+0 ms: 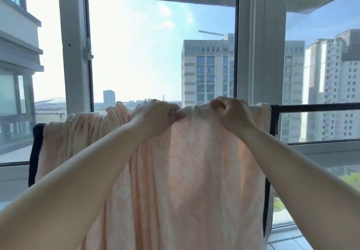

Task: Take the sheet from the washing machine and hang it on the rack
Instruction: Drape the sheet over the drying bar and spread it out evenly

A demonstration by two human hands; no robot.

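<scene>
Head view: sheet (pixel 194 162) bunched within both hands' fingers (pixel 176 114).

One view only, head cam, wide-angle, so no overlap w/ any other view. Looks fwd at roughly level pitch, straight at the window (pixel 161 55) and the high-rise blocks (pixel 208 70) outside. Close in: both forearms run up from the bottom corners, left hand (pixel 157 118) and right hand (pixel 230 113) meet near frame centre at the rack (pixel 311 107) top bar. Sheet (pixel 194 172) fills the lower middle. Edges bend, frame uprights lean outward.
</scene>
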